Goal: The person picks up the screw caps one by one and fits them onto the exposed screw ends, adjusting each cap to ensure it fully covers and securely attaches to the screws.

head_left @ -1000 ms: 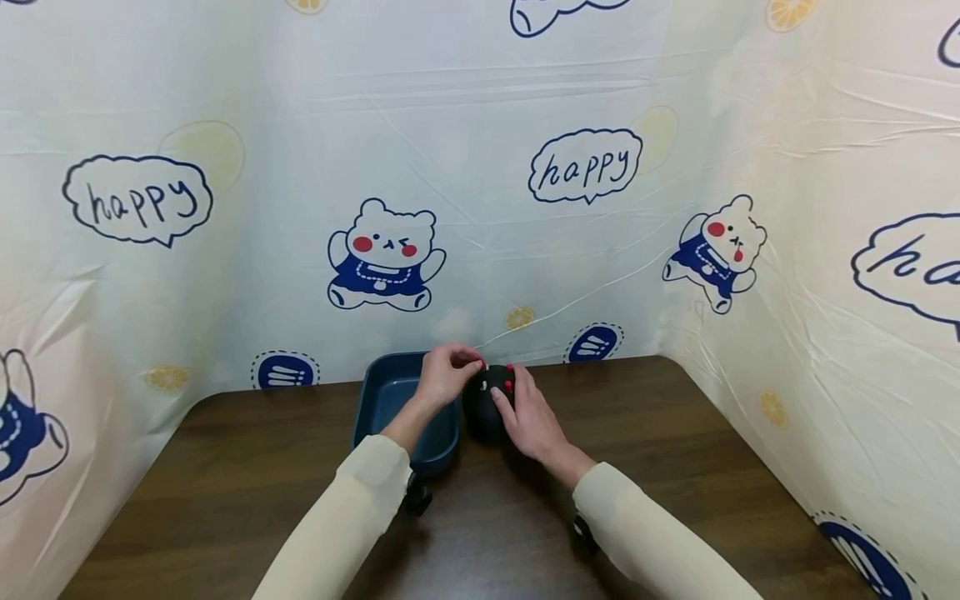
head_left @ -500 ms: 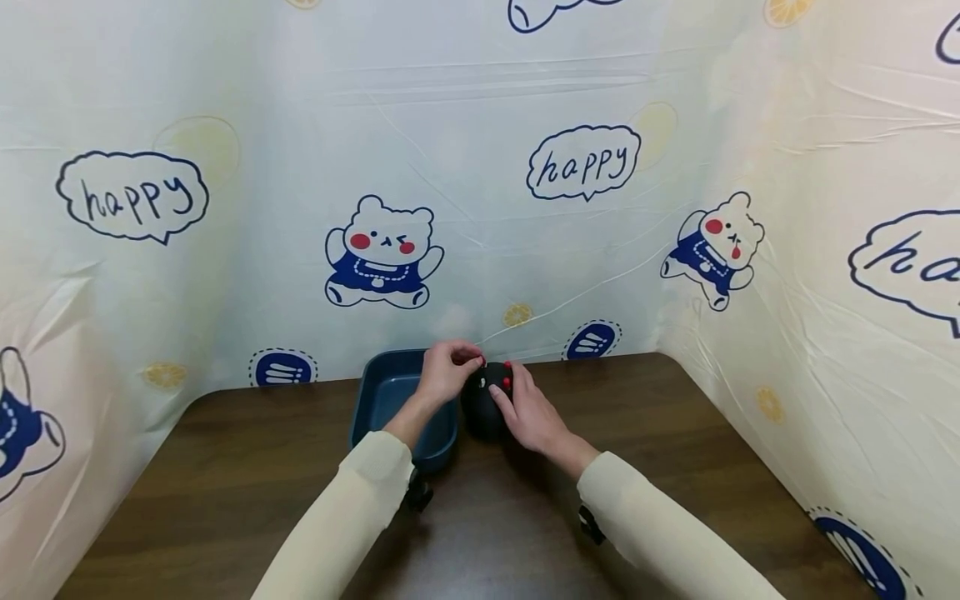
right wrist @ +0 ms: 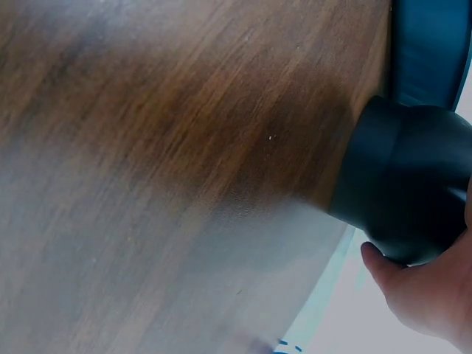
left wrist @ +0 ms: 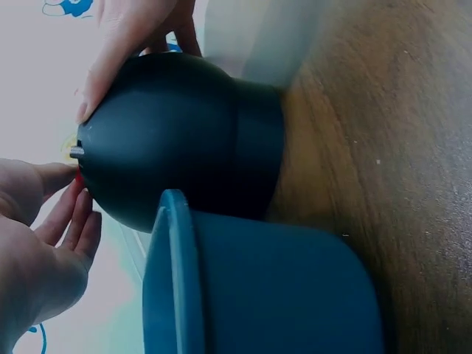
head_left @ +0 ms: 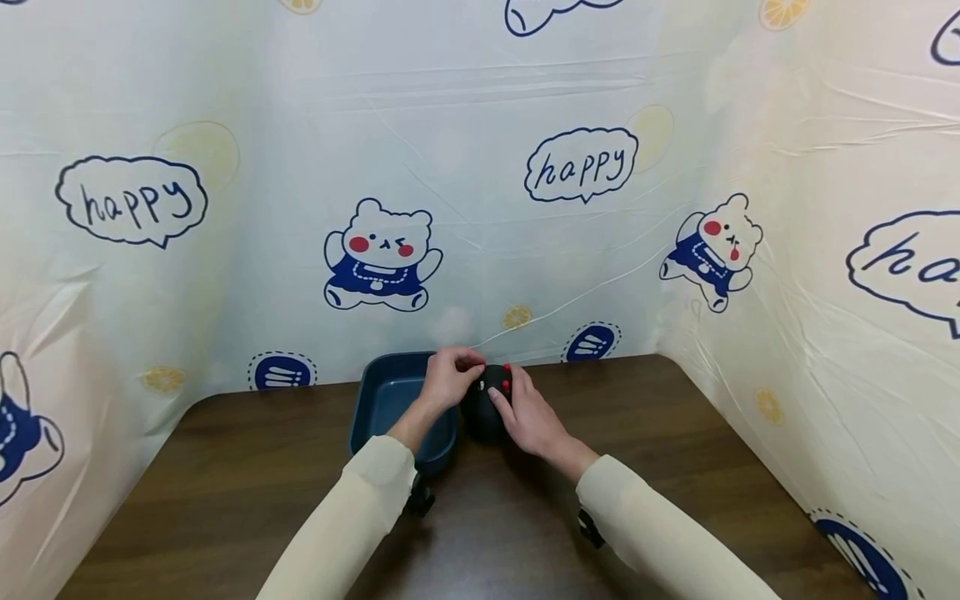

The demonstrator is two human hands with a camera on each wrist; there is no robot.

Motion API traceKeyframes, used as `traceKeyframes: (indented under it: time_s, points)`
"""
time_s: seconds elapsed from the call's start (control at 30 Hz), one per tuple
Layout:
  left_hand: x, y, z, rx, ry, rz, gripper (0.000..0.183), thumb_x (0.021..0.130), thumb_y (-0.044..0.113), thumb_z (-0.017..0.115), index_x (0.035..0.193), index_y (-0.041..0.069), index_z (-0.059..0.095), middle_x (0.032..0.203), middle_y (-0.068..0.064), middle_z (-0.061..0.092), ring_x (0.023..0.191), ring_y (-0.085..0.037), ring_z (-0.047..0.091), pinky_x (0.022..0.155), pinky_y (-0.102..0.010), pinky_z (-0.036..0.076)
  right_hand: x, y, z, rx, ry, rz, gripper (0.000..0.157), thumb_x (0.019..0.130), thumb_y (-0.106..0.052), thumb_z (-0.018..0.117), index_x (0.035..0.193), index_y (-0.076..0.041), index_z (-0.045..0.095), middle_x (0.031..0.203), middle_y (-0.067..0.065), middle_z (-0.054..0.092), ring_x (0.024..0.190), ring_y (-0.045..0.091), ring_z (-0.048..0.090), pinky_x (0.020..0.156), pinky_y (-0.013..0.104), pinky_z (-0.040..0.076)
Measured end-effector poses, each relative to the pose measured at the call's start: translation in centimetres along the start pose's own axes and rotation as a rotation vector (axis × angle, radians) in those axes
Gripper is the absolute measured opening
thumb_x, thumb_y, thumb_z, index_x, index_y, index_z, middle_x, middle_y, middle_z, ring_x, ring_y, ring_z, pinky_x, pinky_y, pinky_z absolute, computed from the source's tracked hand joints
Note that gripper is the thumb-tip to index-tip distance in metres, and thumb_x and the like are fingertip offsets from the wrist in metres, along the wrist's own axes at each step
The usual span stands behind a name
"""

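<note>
A black, round-bodied object [head_left: 483,419] with a narrower base stands upright on the table, with small red pieces [head_left: 506,385] on its top. My right hand [head_left: 531,417] grips its right side, thumb on the near face and fingers reaching behind. At its top left, my left hand [head_left: 446,381] pinches a small red piece [left wrist: 79,177] between thumb and fingers. The left wrist view shows a short silvery stub [left wrist: 77,152] sticking out beside that piece. What the red piece is cannot be made out.
Close on the left of the black object stands a deep blue rectangular tray [head_left: 362,412], its wall [left wrist: 287,280] near the body. My left forearm crosses over it. A printed sheet [head_left: 480,208] hangs behind the dark wooden table [head_left: 225,483].
Both hands stay at the black object. My left fingers have shifted slightly at its top, while the right hand keeps its grip. Tray and black object stay in place.
</note>
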State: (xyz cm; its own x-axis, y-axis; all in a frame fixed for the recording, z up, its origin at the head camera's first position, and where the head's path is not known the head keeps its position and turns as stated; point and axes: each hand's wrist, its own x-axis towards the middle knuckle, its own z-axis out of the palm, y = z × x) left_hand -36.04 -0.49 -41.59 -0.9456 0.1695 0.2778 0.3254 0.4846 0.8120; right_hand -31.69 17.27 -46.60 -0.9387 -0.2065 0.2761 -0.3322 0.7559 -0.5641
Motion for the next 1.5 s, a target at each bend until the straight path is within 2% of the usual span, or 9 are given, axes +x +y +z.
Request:
traceKeyframes:
  time_s: [0.23,0.5,0.8,1.0,1.23,1.37,1.5]
  points:
    - [-0.1,-0.1,-0.1,0.016,0.002,-0.001,0.01,0.096,0.011,0.073,0.103,0.012,0.08,0.099,-0.004,0.075,0.093,-0.021,0.068,0.088,-0.04,0.057,-0.1,-0.7,-0.4,-0.012,0.004,0.005,0.073,0.109,-0.052,0.037,0.159,0.0,0.021,0.158,0.023,0.034,0.136,0.037,0.05,0.113,0.051,0.041]
    - [-0.3,0.0,-0.8,0.036,-0.019,-0.006,0.011,0.096,0.014,0.072,0.105,0.01,0.079,0.098,-0.004,0.075,0.09,-0.02,0.067,0.085,-0.04,0.057,-0.2,-0.5,-0.3,-0.014,0.008,0.0,0.074,0.109,-0.053,0.036,0.158,0.0,0.021,0.158,0.024,0.033,0.136,0.038,0.049,0.112,0.053,0.041]
    - [-0.6,-0.7,-2.6,0.099,-0.066,0.006,0.017,0.099,0.018,0.07,0.112,0.008,0.074,0.109,-0.007,0.073,0.098,-0.024,0.067,0.088,-0.042,0.057,-0.3,-0.4,-0.2,-0.015,-0.001,0.017,0.077,0.108,-0.057,0.033,0.16,-0.001,0.019,0.161,0.022,0.03,0.139,0.037,0.047,0.114,0.051,0.039]
    - [-0.8,-1.5,-3.9,0.145,-0.071,0.026,0.017,0.1,0.019,0.069,0.112,0.009,0.073,0.108,-0.008,0.072,0.095,-0.023,0.065,0.088,-0.042,0.056,-0.3,-0.3,-0.2,-0.026,-0.013,0.029,0.077,0.108,-0.058,0.033,0.161,-0.004,0.018,0.162,0.019,0.029,0.14,0.034,0.046,0.116,0.049,0.037]
    - [-1.1,-2.2,-5.1,0.224,-0.134,0.021,0.018,0.101,0.022,0.067,0.114,0.01,0.071,0.108,-0.007,0.071,0.093,-0.022,0.065,0.084,-0.041,0.058,-0.3,-0.2,-0.1,-0.019,-0.012,0.029,0.076,0.107,-0.058,0.034,0.16,-0.004,0.02,0.16,0.019,0.032,0.138,0.034,0.048,0.115,0.049,0.038]
    - [-1.3,-2.7,-5.6,0.268,-0.154,-0.006,0.023,0.102,0.024,0.065,0.119,0.009,0.07,0.116,-0.01,0.068,0.099,-0.025,0.065,0.086,-0.042,0.058,-0.4,-0.3,-0.2,-0.011,-0.02,0.042,0.077,0.107,-0.058,0.035,0.16,-0.005,0.019,0.16,0.017,0.032,0.137,0.034,0.049,0.115,0.05,0.039]
    - [-1.4,-3.1,-6.1,0.309,-0.161,-0.025,0.029,0.102,0.023,0.064,0.125,0.006,0.068,0.127,-0.015,0.066,0.111,-0.03,0.064,0.097,-0.048,0.054,-0.3,-0.5,-0.3,-0.015,-0.027,0.046,0.078,0.107,-0.059,0.034,0.161,-0.005,0.018,0.161,0.018,0.03,0.138,0.034,0.047,0.115,0.051,0.038]
